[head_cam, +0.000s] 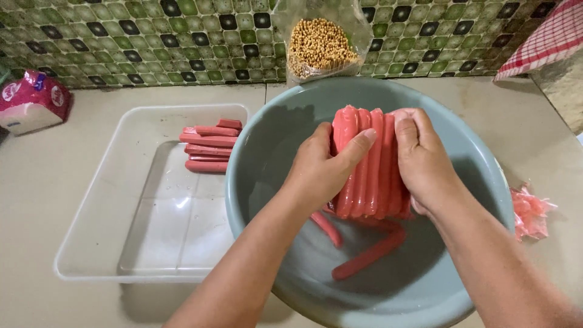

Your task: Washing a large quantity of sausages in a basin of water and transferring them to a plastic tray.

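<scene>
**Sausage block gripped over grey basin**

Nearest, the grey-blue basin (425,291) has its rim running off the lower frame edge; open floor shows inside it below the hands. Two loose sausages (364,258) lie on its bottom. Above them, the left hand (319,170) and right hand (425,161) clamp one block of joined pink sausages (367,164) from either side, fingers curled over its top, thumbs pressed on its face. Left, one clear plastic tray (91,231) touches the basin rim; about five cut sausages (209,146) lie at its far end, the remainder bare. Right, pink wrapper scraps (531,209) sit on the counter. Farthest, one bag of beans (320,45) leans against the tiled wall.
</scene>
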